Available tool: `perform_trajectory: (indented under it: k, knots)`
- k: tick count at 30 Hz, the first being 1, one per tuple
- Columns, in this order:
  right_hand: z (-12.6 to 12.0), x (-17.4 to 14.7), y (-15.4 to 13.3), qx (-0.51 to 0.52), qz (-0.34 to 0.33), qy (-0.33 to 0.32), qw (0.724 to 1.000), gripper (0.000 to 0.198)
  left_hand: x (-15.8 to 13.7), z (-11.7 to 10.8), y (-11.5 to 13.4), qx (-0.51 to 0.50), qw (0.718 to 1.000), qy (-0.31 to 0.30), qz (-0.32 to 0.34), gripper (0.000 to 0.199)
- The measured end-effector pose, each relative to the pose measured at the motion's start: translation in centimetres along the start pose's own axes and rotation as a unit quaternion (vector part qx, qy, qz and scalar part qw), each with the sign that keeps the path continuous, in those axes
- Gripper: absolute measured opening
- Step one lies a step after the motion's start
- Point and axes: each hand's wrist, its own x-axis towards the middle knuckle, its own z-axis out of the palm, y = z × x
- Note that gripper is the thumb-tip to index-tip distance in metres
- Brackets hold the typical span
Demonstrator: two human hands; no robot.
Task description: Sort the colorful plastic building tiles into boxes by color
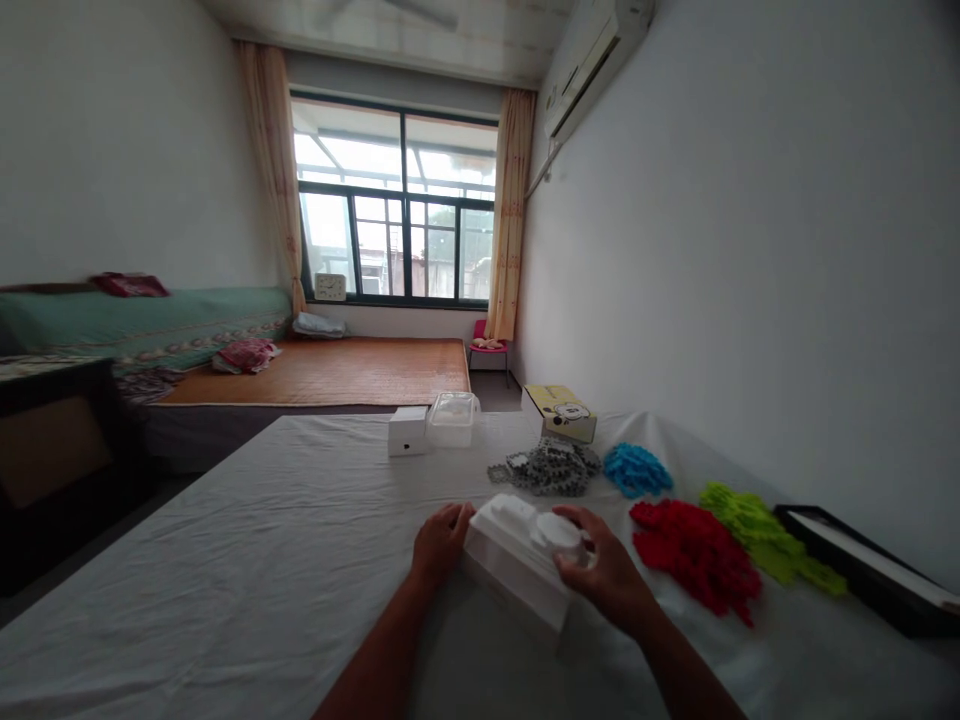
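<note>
A white open-topped box [517,590] is tilted just above or on the sheet in front of me; I cannot tell which. My left hand [441,547] grips its left end with fingers bent over the edge. White moulded contents [510,507] show at the top of the box. Toward its right end, my right hand [604,572] has thumb and fingers around a white round-topped piece [557,532], whose exact kind I cannot make out. Beyond the box lies a heap of grey interlocking pieces [559,467].
To the right lie piles of blue pieces [637,470], red pieces [697,560] and lime-green pieces [765,535], then a black tray [862,570]. Across the white-sheeted table [247,560] stand a small white box [407,432], a clear plastic container [453,420] and a yellow box [561,413].
</note>
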Motion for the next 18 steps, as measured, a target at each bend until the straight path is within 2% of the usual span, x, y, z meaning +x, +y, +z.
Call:
perform_trajectory:
  k: [3, 6, 9, 14, 16, 18]
  knots:
    - [-2.1, 0.8, 2.2, 0.064, 0.053, 0.094, 0.992, 0.046, 0.0, 0.0, 0.1, -0.009, 1.0, -0.026, 0.015, 0.029]
    - [-3.7, 0.9, 5.2, -0.048, 0.054, 0.165, 0.984, 0.049, 0.0, 0.1, 0.0, -0.016, 0.998, -0.049, 0.024, 0.024]
    - [-4.0, -0.6, 8.0, -0.179, 0.03, 0.155, 0.971, 0.047, 0.1, -0.1, -0.1, -0.01, 0.999, -0.039, 0.034, 0.025]
    - [-3.7, -4.2, 10.3, -0.223, 0.007, 0.069, 0.972, 0.045, 0.1, -0.3, 0.2, -0.025, 0.997, -0.046, 0.054, 0.025]
    - [-5.4, -4.4, 10.7, -0.231, -0.004, 0.072, 0.97, 0.045, 0.1, -0.2, 0.5, -0.035, 0.997, -0.053, 0.054, 0.026]
    - [-8.8, -3.7, 11.6, -0.258, -0.018, 0.118, 0.959, 0.045, 0.1, -0.1, 0.8, -0.041, 0.996, -0.057, 0.047, 0.029]
